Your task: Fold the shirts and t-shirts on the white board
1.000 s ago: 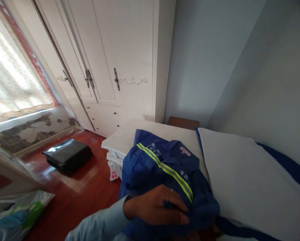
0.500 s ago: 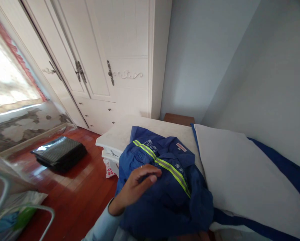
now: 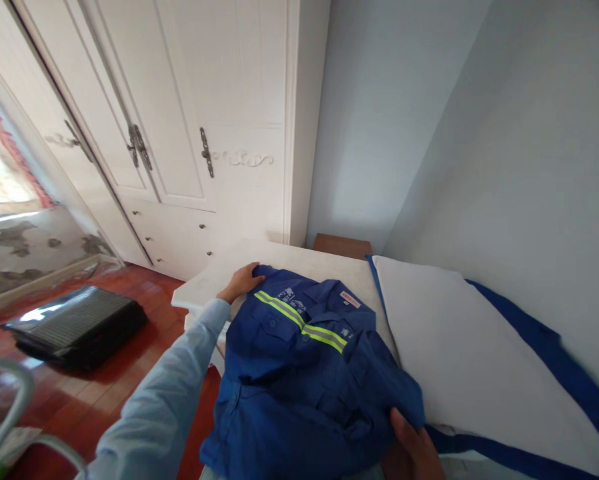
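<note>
A dark blue work jacket [image 3: 279, 373] lies front up, with yellow-grey reflective stripes, white lettering and a red-and-white label inside its collar. My left hand [image 3: 242, 281] grips it at the far left, by the shoulder edge. At the lower right, my right hand [image 3: 415, 445] holds the jacket's sleeve side, its thumb on top and the other fingers out of sight. The jacket rests partly on a white tabletop [image 3: 259, 252], and its near part spills toward me.
Right of the jacket, a white flat panel [image 3: 459, 333] lies over blue cloth [image 3: 519, 307]. A white wardrobe [image 3: 229, 87] stands behind the table. On the red wooden floor sits a black case [image 3: 79, 327], with a metal tube frame [image 3: 24, 393] at the near left.
My left hand has moved from above the jacket's middle to its far left shoulder and taken hold. My right hand has come into clearer view at the lower right. The view has shifted slightly.
</note>
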